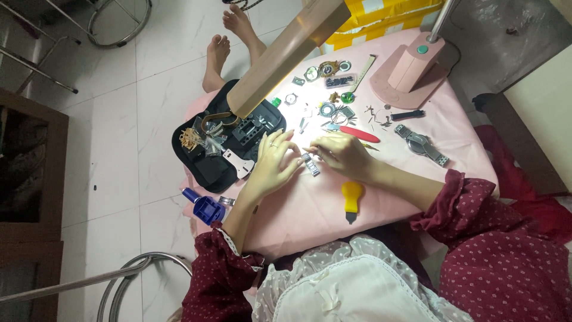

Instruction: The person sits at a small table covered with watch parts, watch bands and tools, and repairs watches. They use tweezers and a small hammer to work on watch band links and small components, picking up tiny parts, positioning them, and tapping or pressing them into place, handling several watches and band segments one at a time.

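My left hand (273,164) rests on the pink tablecloth (310,209) with its fingers spread, fingertips touching a short piece of metal watch bracelet (309,163). My right hand (342,154) is curled just right of that piece and pinches a thin tool whose tip points at the links. A red-handled tool (357,132) lies right behind my right hand. A yellow-handled tool (351,200) lies in front of it.
A black tool case (208,164) with parts sits at left, a blue holder (205,207) at the table's edge. A wristwatch (420,143), a pink lamp base (408,74) and several small watch parts (328,71) lie farther back. Someone's bare feet (223,42) rest on the floor.
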